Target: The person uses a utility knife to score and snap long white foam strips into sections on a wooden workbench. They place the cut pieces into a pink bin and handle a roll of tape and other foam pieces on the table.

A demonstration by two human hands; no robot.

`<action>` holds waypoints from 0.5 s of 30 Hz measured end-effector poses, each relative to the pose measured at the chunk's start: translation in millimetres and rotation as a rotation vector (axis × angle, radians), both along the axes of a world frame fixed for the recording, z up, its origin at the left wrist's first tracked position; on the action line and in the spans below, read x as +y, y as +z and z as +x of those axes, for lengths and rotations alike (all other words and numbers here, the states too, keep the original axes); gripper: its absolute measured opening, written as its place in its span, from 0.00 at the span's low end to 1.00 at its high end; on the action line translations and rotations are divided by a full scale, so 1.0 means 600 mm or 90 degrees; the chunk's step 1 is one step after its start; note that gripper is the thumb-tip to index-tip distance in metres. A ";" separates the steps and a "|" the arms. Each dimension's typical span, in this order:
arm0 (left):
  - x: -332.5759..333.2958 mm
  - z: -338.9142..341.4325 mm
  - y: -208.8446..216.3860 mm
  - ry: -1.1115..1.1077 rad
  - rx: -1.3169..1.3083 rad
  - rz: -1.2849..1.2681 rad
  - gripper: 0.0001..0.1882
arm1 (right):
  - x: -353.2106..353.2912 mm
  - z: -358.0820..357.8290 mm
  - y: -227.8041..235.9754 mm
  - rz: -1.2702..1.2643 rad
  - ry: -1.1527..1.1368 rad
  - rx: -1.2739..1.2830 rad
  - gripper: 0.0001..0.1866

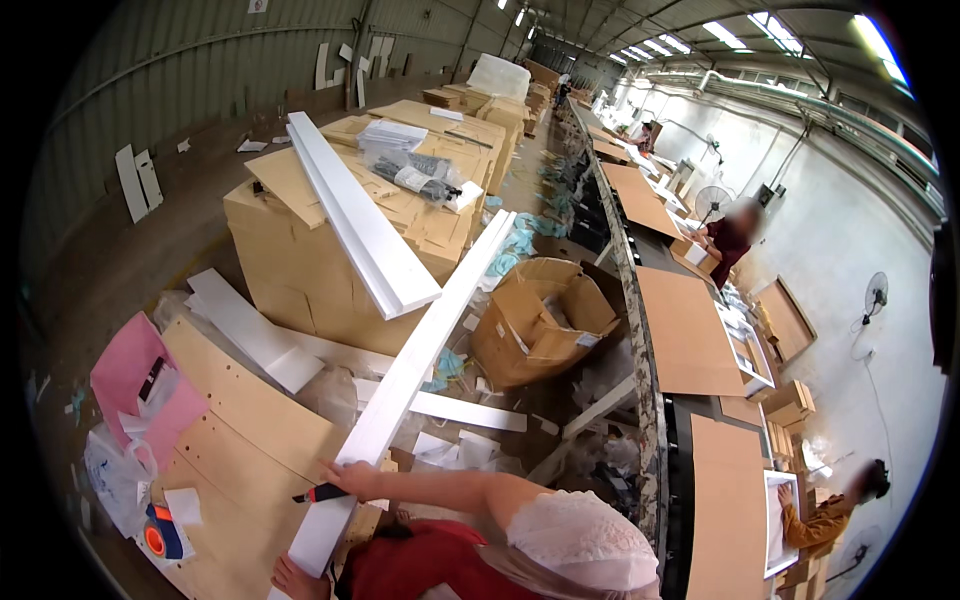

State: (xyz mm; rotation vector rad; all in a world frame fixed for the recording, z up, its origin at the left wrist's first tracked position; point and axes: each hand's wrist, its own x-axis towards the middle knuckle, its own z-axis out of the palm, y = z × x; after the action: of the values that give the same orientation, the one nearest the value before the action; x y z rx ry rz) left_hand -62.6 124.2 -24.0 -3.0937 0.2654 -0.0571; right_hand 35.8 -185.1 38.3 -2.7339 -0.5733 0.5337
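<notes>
A long white board (428,350) slants from the lower left up toward the middle. My right hand (352,480) lies across it, closed around a utility knife (325,492) with a black and red handle. Lower down, at the near end of the board, the fingers of my left hand (297,580) wrap round its edge; part of this hand is cut off by the picture's lower rim. Beneath the board is a light brown panel (235,450). A roll of orange tape (155,540) lies on that panel, left of my hands.
Ahead stands a brown stack (290,270) with a white channel-shaped board (350,210) on top. An open carton (540,345) is beside the conveyor line (650,400) at right. Two co-workers (733,240) (825,530) are beyond it. Pink foam sheet (130,365) lies at left.
</notes>
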 end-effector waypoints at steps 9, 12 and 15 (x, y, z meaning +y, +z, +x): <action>-0.041 0.002 0.027 0.009 -0.070 -0.207 0.35 | -0.016 0.004 -0.038 -0.019 0.032 -0.074 0.34; -0.040 0.003 0.028 0.015 -0.065 -0.205 0.35 | -0.006 0.012 -0.047 -0.011 0.032 -0.090 0.34; -0.035 0.020 0.014 0.028 -0.002 -0.249 0.35 | -0.020 0.040 -0.115 -0.031 0.061 -0.133 0.25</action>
State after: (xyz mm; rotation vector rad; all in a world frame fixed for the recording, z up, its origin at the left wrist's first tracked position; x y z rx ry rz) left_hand -50.7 103.4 -15.3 -3.4851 0.2066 -0.1257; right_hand 59.9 -197.1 -30.5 -2.8395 -0.7544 0.2875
